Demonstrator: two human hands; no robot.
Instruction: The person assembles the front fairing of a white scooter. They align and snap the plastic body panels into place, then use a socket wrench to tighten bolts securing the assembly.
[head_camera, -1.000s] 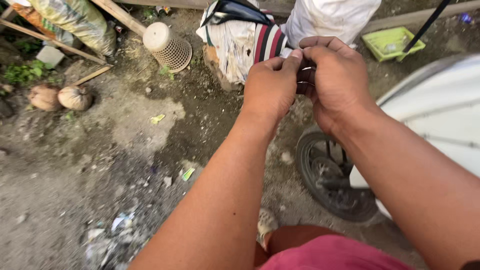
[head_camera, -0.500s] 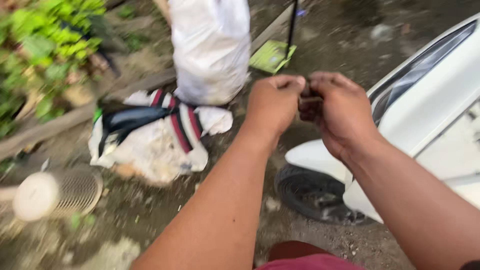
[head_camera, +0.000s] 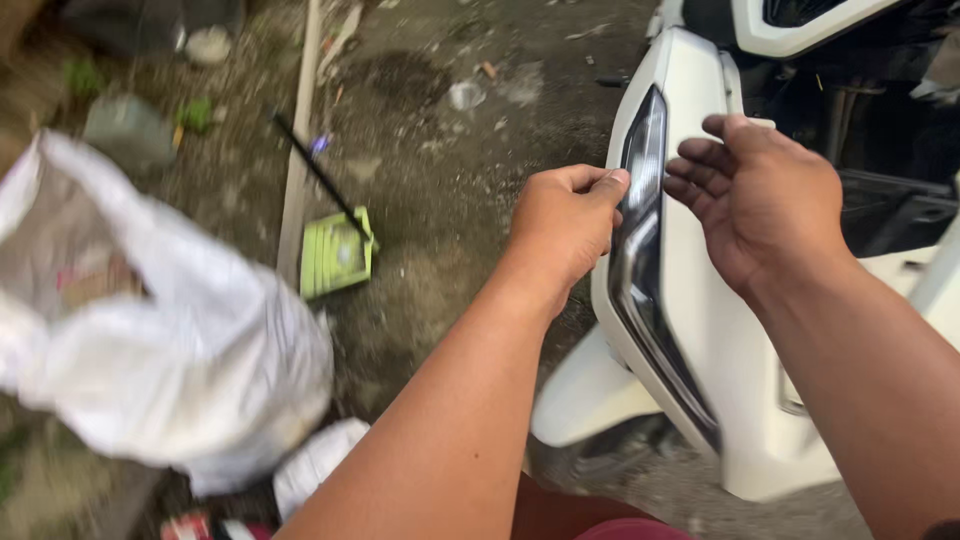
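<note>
A white scooter (head_camera: 700, 330) with a dark headlight (head_camera: 640, 250) is shown. The left hand (head_camera: 565, 225) is clenched beside the headlight; the right hand (head_camera: 765, 200) is held open, fingers (head_camera: 700, 160) released.

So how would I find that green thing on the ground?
Start at the big white sack on the left, then look just right of it, toward the white scooter. The green dustpan lies flat on the dirt with a long black handle slanting up-left; nothing else there is bright green and square.

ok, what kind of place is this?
Probably an outdoor yard or informal repair spot, not a proper workshop. The ground is bare dirt strewn with litter, a stuffed white sack and a green dustpan lie on it, and both hands are raised by a white scooter parked there.
</note>
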